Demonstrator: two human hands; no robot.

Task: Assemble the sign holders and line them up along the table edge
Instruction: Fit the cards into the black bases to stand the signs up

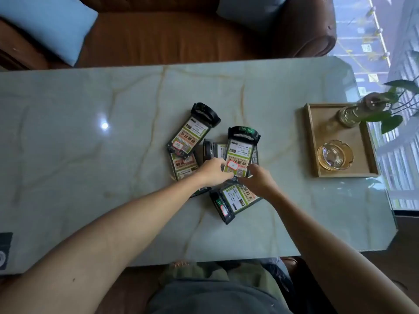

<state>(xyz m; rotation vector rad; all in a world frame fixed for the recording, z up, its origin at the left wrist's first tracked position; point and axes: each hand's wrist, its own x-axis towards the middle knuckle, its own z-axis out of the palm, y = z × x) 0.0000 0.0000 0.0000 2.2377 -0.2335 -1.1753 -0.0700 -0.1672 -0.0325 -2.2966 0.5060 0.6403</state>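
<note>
Both hands meet over a heap of sign holders in the middle of the marble table (68, 155). The left hand (213, 172) and the right hand (258, 177) sit at either side of the near end of the centre sign holder (241, 152), which lies flat with its black base pointing to twelve o'clock. Fingers curl at its lower corners, apparently closing on the card edge, though whether they truly pinch it I cannot tell — the fingertips are tucked out of sight. My guess is that they take it by the free end because the base end is the heavy one, and two hands keep the panel from twisting as it lifts off the pile.

Around it the rest lie jumbled: one sign holder (192, 132) at about ten o'clock from the hands, angled with its base away; a flat card (184, 165) half under it; another sign holder (233, 202) at six o'clock, partly under the right wrist, base toward the person. Nothing stands upright and nothing is lined along the edge, so the job looks barely begun.

At three o'clock, well apart from the pile, a wooden tray (314, 141) holds a glass ashtray (335, 155) at its near end and a glass vase (350, 115) with a leafy plant at the far end — kept together, I suppose, so the table stays free for work.
</note>
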